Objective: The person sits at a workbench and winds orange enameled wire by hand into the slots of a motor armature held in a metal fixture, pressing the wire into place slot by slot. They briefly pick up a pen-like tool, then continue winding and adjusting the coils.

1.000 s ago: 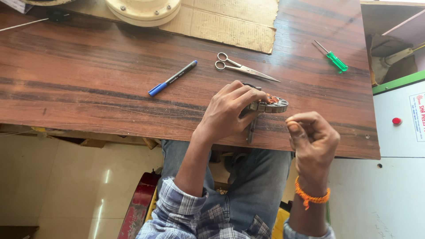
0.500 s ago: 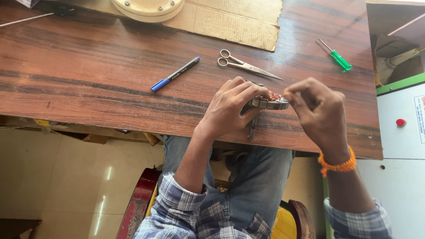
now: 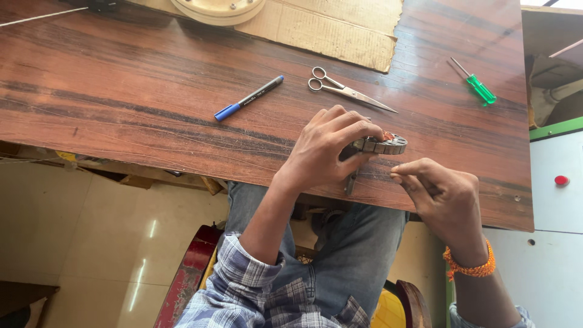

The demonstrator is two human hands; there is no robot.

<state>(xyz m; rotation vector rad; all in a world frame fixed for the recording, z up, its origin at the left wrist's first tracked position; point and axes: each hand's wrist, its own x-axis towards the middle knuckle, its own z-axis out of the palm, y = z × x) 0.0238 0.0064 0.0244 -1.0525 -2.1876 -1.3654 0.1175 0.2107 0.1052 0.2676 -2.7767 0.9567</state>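
We see a reddish-brown wooden table (image 3: 152, 91) streaked with dark grain, a tan cardboard sheet (image 3: 328, 27) at its far edge, and on it a black pen (image 3: 249, 98) with a blue cap, silver scissors (image 3: 346, 90) and a bright green screwdriver (image 3: 477, 85) to the right. The left hand (image 3: 325, 149) grips a grey metal ring (image 3: 382, 144) with orange-red touches; the right hand (image 3: 446, 197) wears an orange bead bracelet (image 3: 469, 267). Our sleeves (image 3: 249, 285) are blue-and-white plaid, our jeans (image 3: 352, 255) grey-blue

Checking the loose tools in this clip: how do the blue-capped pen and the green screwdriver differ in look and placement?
The pen has a dark barrel with a blue cap; the screwdriver has a translucent green handle and a thin bare metal shaft. The pen lies left of the scissors, the screwdriver to their right, near the table edge. The pen looks longer. Both lie flat on the wood, slanted, untouched by either hand.
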